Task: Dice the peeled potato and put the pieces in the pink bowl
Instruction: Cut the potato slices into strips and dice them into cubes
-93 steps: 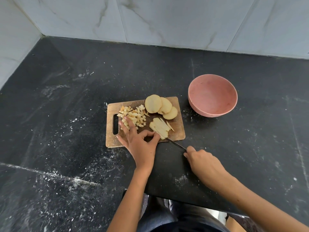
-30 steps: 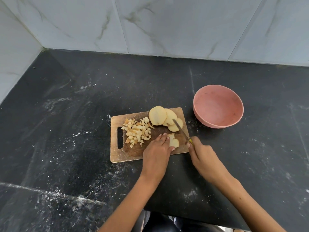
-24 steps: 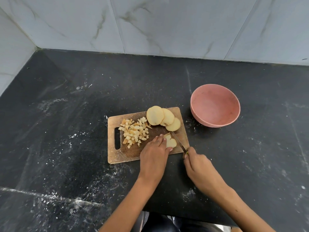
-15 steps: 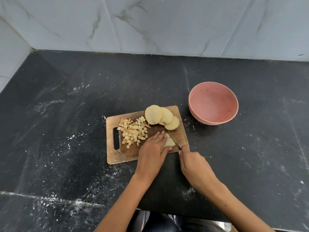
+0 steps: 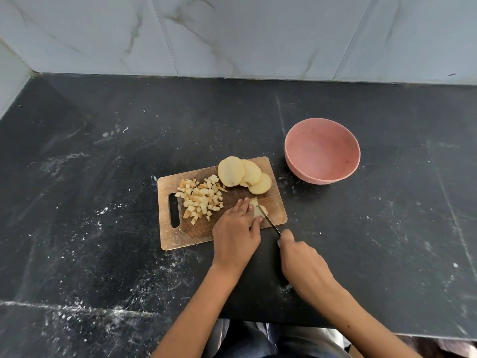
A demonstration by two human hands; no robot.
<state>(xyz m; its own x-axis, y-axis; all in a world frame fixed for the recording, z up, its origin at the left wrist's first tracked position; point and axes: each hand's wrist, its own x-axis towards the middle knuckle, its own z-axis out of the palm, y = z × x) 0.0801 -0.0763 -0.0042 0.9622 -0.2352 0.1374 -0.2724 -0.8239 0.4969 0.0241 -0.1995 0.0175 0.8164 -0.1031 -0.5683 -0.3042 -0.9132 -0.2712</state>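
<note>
A wooden cutting board (image 5: 180,236) lies on the black counter. A heap of diced potato (image 5: 200,197) sits at its middle left, and three round potato slices (image 5: 244,174) overlap at its far right corner. My left hand (image 5: 236,228) presses its fingertips on a stack of potato strips (image 5: 259,210) near the board's front right. My right hand (image 5: 300,262) grips a knife (image 5: 269,220) whose blade lies across the strips beside my left fingers. The pink bowl (image 5: 322,151) stands empty to the right of the board.
The black stone counter (image 5: 103,151) is dusted with white specks. Tiled walls close it off at the back and at the left. The counter's front edge runs just below my forearms, with my lap under it.
My left hand left the diced heap and now holds down the strips. The knife has drawn back toward me through the strips, and my right hand has moved nearer the counter's edge.
</note>
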